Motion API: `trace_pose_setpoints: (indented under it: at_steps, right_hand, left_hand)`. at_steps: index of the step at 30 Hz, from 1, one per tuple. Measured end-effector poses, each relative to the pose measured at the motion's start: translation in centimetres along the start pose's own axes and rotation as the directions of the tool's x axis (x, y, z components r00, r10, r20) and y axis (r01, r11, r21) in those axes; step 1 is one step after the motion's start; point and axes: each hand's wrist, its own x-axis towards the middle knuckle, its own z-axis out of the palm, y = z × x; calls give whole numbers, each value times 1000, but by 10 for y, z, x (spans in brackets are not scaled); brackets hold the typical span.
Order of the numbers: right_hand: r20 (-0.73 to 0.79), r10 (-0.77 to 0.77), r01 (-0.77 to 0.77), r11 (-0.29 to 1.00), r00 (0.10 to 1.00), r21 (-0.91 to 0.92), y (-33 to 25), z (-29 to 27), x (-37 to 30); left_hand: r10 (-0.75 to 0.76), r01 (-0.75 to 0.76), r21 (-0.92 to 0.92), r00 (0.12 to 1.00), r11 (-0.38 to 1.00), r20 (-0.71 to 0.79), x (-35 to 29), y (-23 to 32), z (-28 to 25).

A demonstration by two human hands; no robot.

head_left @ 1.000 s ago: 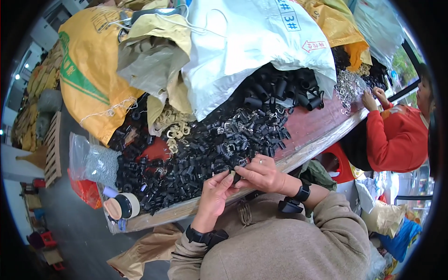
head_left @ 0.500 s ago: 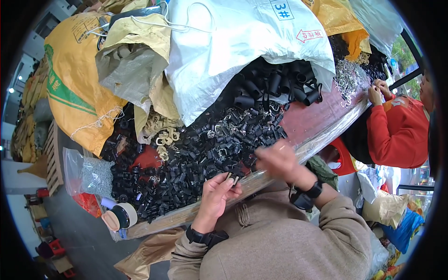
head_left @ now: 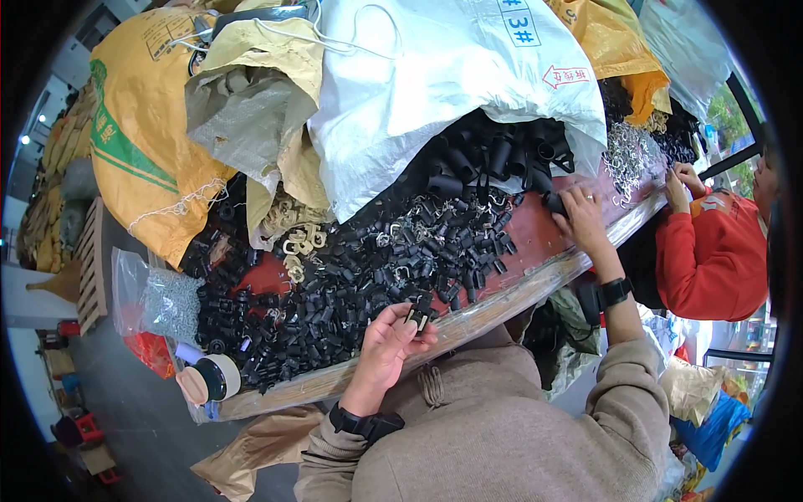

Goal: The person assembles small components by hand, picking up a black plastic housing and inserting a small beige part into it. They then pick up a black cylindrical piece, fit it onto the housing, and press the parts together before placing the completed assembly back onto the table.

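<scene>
Close to the table's near edge, my left hand (head_left: 390,343) is closed, pinching a small black plastic part (head_left: 421,309) with light metal pieces on it. My right hand (head_left: 583,217) reaches out over the red tabletop (head_left: 539,230) to the right, its fingers closed on a black plastic tube (head_left: 554,203). Beyond that hand, more black tubes (head_left: 502,155) spill from the mouth of a white woven sack (head_left: 435,92). A broad heap of small black plastic parts (head_left: 335,293), mixed with metal hooks, covers the table between my hands and further left.
Yellow sacks (head_left: 142,125) line the table's far side. At the left corner are a bag of grey beads (head_left: 171,305) and a round jar (head_left: 219,376). Silvery hooks (head_left: 627,155) lie at the far right, near a person in red (head_left: 711,251). A plastic-wrapped edge (head_left: 477,314) borders the table.
My right hand has moved right and away from me, from near the left hand to the black tube. The left hand stays in place, still holding its part. The view has shifted slightly.
</scene>
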Motion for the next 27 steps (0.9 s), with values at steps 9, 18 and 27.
trace_pose_setpoints:
  at_steps: [9, 18, 27]
  right_hand:
    - [4, -52, 22, 484, 999, 875, -76, -36, -38]
    - [426, -489, -581, -223, 761, 783, -174, -60, -27]
    - [499, -458, -649, -265, 736, 713, -186, -54, -34]
  left_hand:
    - [7, -2, 59, 996, 998, -86, -2, 5, 5]
    - [-42, 29, 185, 997, 982, 63, -6, 9, 7]
    - [127, -106, 528, 992, 843, -2, -10, 6, 3]
